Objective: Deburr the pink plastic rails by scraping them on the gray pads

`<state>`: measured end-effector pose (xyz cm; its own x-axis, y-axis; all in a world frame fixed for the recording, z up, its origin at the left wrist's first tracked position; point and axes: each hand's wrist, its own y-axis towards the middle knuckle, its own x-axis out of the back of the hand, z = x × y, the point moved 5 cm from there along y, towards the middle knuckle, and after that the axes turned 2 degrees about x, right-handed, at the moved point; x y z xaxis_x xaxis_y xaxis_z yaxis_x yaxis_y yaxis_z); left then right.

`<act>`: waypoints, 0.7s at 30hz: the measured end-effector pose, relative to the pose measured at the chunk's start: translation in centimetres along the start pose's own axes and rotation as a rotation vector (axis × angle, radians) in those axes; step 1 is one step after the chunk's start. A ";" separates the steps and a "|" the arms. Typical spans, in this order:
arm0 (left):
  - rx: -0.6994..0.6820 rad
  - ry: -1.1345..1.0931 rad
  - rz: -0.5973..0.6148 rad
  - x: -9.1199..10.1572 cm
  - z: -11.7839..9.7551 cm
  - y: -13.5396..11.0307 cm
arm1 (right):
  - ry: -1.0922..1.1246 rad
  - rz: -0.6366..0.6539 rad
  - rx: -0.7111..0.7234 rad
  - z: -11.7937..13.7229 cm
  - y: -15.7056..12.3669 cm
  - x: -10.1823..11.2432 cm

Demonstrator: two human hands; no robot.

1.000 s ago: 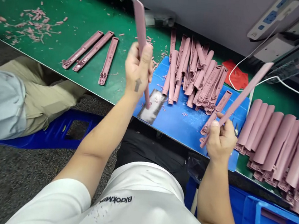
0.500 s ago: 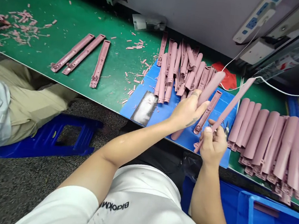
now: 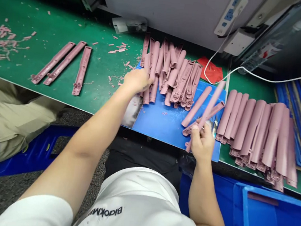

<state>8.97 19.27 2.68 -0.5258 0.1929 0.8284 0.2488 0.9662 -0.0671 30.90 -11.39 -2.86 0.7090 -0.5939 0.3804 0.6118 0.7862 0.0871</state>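
Note:
My left hand (image 3: 137, 81) reaches to the left end of a pile of pink plastic strips (image 3: 171, 73) lying on a blue mat (image 3: 162, 123); its fingers curl on a strip at the pile's edge. My right hand (image 3: 202, 139) grips one long pink strip (image 3: 210, 104) by its lower end, the strip slanting up and away over the mat. Another pink strip (image 3: 197, 106) lies loose on the mat just left of it.
A row of wider pink parts (image 3: 259, 131) lies at the right on the green table (image 3: 95, 70). Three pink strips (image 3: 63, 63) and pink scraps (image 3: 1, 39) lie at the left. A blue crate (image 3: 268, 221) stands below right. A seated person's leg (image 3: 12, 111) is at left.
My left hand set its pink strip down on the mat by my right hand, then swung left to the pile's edge. The right hand's strip has lowered a little.

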 end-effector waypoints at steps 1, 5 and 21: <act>0.014 0.042 0.057 -0.2 1.2 0.6 | -0.038 0.030 -0.008 0.0 0.3 -0.1; -0.022 0.093 0.133 -0.3 2.1 0.7 | -0.240 0.031 0.005 0.5 1.6 0.3; 0.031 0.069 0.166 -0.2 -0.3 -1.6 | -0.450 -0.108 -0.090 -0.5 3.9 1.1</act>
<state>8.91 17.63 2.75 -0.4222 0.3388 0.8408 0.3021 0.9271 -0.2219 34.21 -9.09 -2.61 0.4291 -0.5226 0.7367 0.7160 0.6940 0.0753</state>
